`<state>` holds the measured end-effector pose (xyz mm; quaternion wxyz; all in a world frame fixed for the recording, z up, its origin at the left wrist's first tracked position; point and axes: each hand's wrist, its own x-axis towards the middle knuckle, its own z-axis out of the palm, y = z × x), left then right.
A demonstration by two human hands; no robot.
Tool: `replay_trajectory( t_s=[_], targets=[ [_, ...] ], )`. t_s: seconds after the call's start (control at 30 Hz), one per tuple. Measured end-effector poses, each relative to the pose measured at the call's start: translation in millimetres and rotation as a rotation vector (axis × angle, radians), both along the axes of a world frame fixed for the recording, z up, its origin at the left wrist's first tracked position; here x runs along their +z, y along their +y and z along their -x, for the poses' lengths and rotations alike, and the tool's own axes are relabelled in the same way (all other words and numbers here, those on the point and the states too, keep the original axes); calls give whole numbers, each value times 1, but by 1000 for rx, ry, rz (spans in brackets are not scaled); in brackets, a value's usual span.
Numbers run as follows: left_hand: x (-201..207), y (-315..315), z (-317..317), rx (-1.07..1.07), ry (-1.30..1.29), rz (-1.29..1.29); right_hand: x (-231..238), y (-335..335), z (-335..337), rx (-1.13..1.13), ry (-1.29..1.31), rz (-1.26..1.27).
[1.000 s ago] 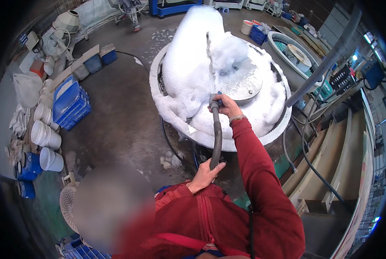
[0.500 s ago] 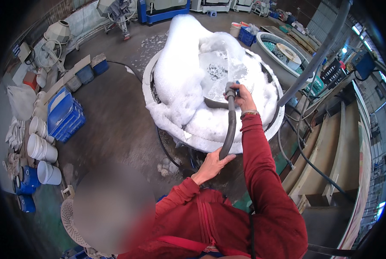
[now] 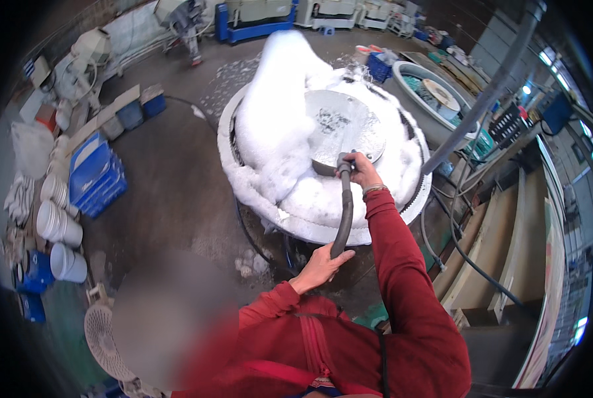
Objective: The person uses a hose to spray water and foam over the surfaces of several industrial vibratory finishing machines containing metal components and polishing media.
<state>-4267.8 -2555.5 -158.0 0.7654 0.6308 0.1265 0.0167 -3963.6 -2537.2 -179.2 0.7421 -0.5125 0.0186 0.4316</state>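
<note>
Holding grey hose (image 3: 345,211) by its fitting (image 3: 343,161) in right hand (image 3: 365,174), farther along in left hand (image 3: 318,268), with foam-heaped round tub (image 3: 303,229) below and beyond right hand

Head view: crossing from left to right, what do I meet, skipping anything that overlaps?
Blue drums → blue plastic crates → tall white foam mound → right hand → gray tub at the back right.

Foam heap (image 3: 270,106) blocking tub (image 3: 313,232) on L, pole (image 3: 483,93) on R, room over flr (image 3: 170,179) twd crates (image 3: 97,176)
</note>
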Motion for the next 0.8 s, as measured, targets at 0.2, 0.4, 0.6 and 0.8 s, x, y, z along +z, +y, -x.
replay_trajectory(
  t_s=[0.2,0.4,0.6,0.8],
  targets=[
    [-44,-6,45,144,156,241,-101,65,64,272,79,-23],
    [-51,1,78,333,131,39,11,119,143,438,-213,-15],
    [-27,27,78,341,191,38,-29,121,106,330,-120,16],
    [-31,59,89,216,-5,-116,39,111,125,150,-274,-110]
  ],
)
